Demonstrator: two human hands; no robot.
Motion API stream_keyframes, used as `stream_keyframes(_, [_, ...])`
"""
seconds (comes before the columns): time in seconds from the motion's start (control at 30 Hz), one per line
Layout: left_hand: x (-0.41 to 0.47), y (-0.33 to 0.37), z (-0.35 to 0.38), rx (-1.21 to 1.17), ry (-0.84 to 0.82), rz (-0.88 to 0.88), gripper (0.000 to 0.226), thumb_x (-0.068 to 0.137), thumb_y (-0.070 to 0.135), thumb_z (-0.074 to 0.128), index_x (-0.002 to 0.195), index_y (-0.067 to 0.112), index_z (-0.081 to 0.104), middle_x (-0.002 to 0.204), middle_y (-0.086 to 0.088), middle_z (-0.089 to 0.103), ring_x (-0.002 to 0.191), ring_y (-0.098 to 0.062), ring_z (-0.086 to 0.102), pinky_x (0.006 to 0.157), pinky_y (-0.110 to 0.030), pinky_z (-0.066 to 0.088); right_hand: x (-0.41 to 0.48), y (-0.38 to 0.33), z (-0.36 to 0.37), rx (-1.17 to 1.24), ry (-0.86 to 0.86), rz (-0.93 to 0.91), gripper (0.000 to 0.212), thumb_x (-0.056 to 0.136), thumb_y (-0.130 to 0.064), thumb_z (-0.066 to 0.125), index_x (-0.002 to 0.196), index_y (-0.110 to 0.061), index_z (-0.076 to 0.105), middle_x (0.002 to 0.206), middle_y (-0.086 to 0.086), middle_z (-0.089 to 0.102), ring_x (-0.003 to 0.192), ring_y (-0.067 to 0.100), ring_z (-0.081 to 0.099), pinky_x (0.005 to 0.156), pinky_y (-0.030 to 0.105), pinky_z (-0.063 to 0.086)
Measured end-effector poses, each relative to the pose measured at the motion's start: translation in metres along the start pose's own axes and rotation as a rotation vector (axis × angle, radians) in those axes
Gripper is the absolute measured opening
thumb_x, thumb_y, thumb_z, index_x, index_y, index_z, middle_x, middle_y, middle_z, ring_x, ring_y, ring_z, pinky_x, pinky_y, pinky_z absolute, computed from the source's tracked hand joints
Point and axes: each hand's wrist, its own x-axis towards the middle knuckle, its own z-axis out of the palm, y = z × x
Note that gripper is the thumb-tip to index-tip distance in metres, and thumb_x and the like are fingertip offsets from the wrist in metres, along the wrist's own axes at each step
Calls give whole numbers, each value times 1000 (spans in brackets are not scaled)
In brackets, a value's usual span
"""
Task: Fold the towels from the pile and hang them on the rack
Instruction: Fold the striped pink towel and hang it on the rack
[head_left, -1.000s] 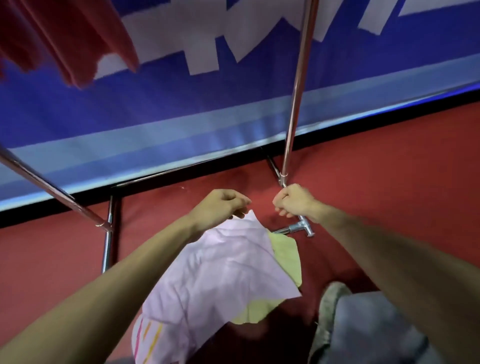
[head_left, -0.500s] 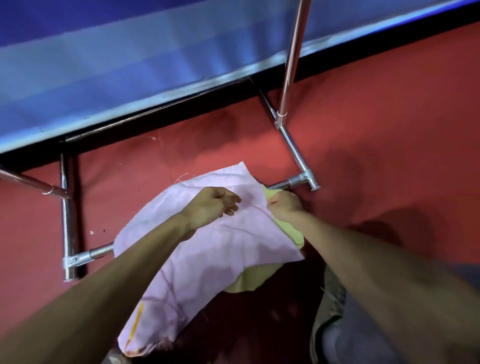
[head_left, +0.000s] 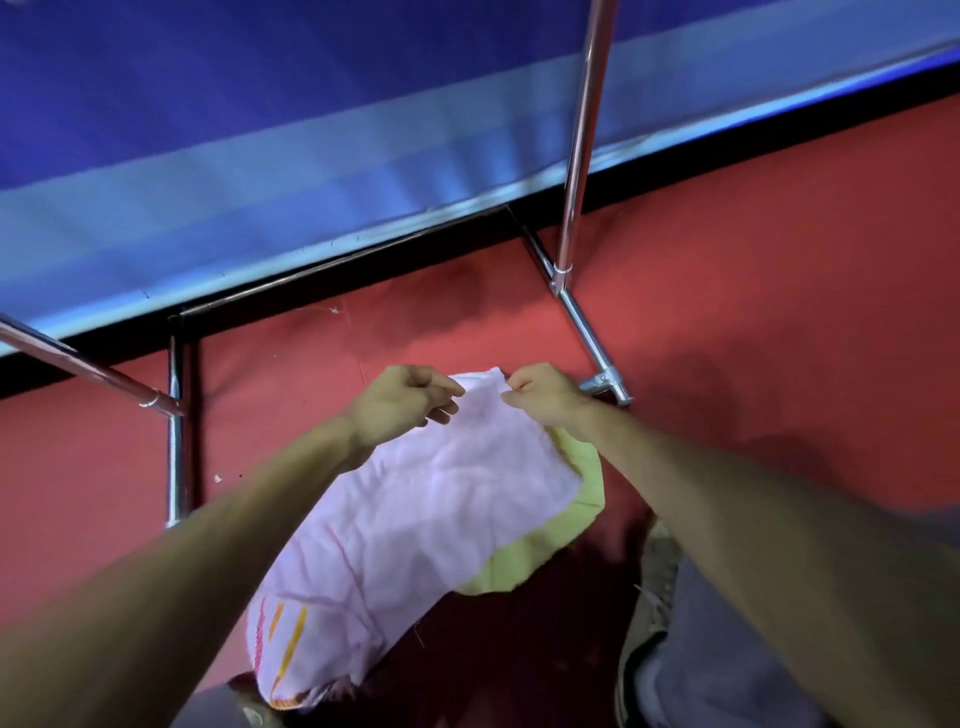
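A pale pink towel (head_left: 415, 519) with orange stripes at its near end lies stretched over the pile on the red floor. My left hand (head_left: 400, 402) and my right hand (head_left: 540, 397) pinch its far edge, close together. Under it a yellow towel (head_left: 576, 499) sticks out on the right. The chrome rack's upright post (head_left: 582, 145) rises behind my right hand, and its foot joint (head_left: 605, 384) sits just right of that hand. The rack's top bars are out of view.
A second rack leg (head_left: 175, 431) and slanted bar (head_left: 83, 364) stand at the left. A blue banner wall (head_left: 311, 130) runs behind. My shoe (head_left: 654, 582) and trouser leg (head_left: 727, 665) are at the lower right. Red carpet (head_left: 779, 312) stretches to the right.
My hands have gone from lying on the pink towel to gripping its far edge, near each other. The towel is now drawn narrower and lengthwise. The view has tilted slightly up.
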Motion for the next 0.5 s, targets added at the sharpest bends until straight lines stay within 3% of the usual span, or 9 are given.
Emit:
stream_keyframes(0.1, [-29,24,-19,-72,61,59,20,95,8,49,93,14,68,84,-5,70,81,-17,65,85,-32,48,-21,-44,-20,-8,-1,-151,26,85,-7,62,64,-21,57,60,-9,47,54,3,40,51,17,34])
stream_keyframes(0.17, [-49,37,-31,-58,115,104,20,95,8,50,90,16,68,82,-3,70,77,-15,64,79,-25,48,-36,-74,-31,-61,-9,-269,11,84,-6,62,77,-11,68,63,-10,52,56,1,43,52,15,35])
stream_keyframes(0.27, [-89,53,-44,-17,183,176,16,95,6,52,92,13,65,83,-3,66,73,-12,59,62,-11,46,-69,-124,-46,-199,-41,-452,16,84,-5,60,94,-6,73,76,-5,61,65,2,48,54,9,35])
stream_keyframes(0.4, [-142,71,-66,-53,234,217,14,91,6,56,96,15,66,90,-1,64,84,-13,54,73,-21,44,-122,-192,-62,-364,-93,-707,19,85,-4,60,98,-4,73,81,-5,63,63,-4,49,59,6,37])
stream_keyframes(0.5, [-165,81,-83,-104,336,259,38,90,7,58,128,13,53,102,1,66,96,-17,58,94,-34,46,-155,-228,-73,-376,-91,-827,14,86,-14,63,94,-14,75,72,-13,64,63,-6,51,64,12,39])
